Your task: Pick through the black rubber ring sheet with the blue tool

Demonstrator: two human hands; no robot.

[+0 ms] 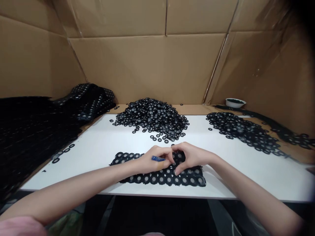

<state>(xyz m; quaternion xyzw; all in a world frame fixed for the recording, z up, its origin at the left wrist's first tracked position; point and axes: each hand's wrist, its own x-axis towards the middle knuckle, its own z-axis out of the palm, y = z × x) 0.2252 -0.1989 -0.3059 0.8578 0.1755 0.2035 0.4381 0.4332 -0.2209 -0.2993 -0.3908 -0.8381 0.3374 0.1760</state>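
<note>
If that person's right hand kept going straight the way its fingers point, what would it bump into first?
Most likely the left hand, which grips a blue pen-like tool. The right hand's fingers point toward it, just above the black ringed sheet. From this one view, they may already be touching.

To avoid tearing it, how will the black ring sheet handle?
The black ring sheet is probably floppy: similar sheets drape in folds at left. Likely light, being full of holes, and may tear at the narrow joins.
</note>
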